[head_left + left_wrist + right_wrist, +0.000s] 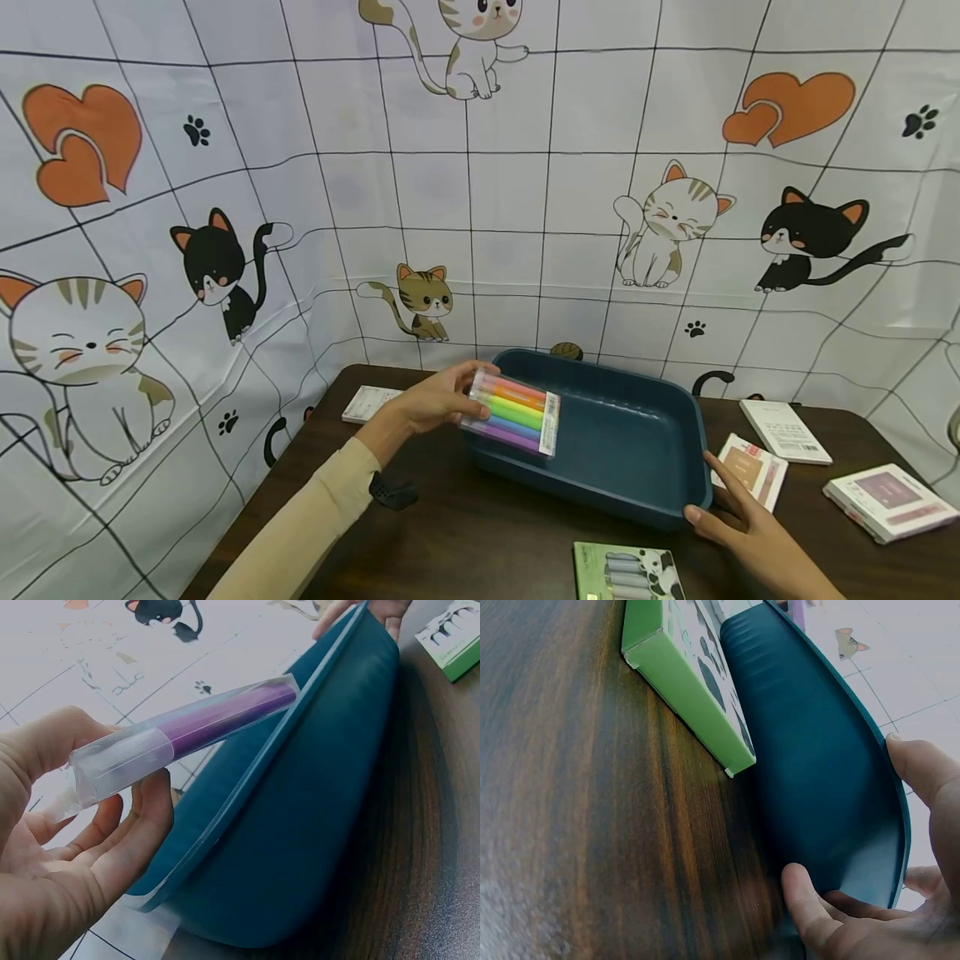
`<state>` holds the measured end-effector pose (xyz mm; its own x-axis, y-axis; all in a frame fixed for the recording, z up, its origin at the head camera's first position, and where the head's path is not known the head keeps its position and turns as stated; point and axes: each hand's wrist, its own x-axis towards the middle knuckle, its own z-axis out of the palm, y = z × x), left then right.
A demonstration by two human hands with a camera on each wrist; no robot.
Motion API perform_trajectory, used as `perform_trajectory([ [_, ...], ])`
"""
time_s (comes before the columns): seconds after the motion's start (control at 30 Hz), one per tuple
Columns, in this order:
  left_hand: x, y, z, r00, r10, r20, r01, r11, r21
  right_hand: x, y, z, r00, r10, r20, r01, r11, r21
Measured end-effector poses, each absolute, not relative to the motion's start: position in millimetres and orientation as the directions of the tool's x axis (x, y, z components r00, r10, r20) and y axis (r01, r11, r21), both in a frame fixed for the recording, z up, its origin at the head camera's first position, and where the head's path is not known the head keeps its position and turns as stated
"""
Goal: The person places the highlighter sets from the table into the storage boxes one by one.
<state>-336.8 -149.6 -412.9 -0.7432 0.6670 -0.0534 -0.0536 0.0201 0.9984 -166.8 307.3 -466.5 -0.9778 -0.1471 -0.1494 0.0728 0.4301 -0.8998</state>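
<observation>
Backdrop [510,192]: white gridded cloth with printed cats, beyond both grips.

Bench [450,533]: dark, wood-grained, below both grips.

Teal plastic tray [622,454]: oblong, raised rim; its left end beside the left grip, its near right corner at the right grip.

Right grip [742,521]: holds that corner between thumb and fingers. Best kept firm, so the tray does not skid.

Left grip [442,398]: pinches the pen pack by its left end, thumb on top, fingers beneath. Judged good handling: clear the rim wholly, keep the pack flat, ease the fingers off low; the smooth film may slip if tilted.

Cartons: green, cat-printed carton [626,573], on the near side of the right grip, to its left; brown-and-white carton [753,475], just past the right grip; mauve-panelled carton [888,504], off to its right.

Pen pack [517,415]: in the left grip, at the tray's left end; contact with the rim cannot be told. Clear, glossy wrapping; barrels in rainbow order, pink-red through purple.

Label [550,423]: white, printed strip, on the pack's end away from the left grip.
</observation>
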Motion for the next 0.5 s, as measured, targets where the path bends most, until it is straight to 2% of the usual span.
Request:
perform_trajectory([
  [0.5,-336.0,-131.6,-402.7,-0.723,0.689,-0.058,-0.006,0.077,0.997,-167.6,306.6,-466.4,-0.977,-0.165,-0.132,0.069,0.342,-0.937],
])
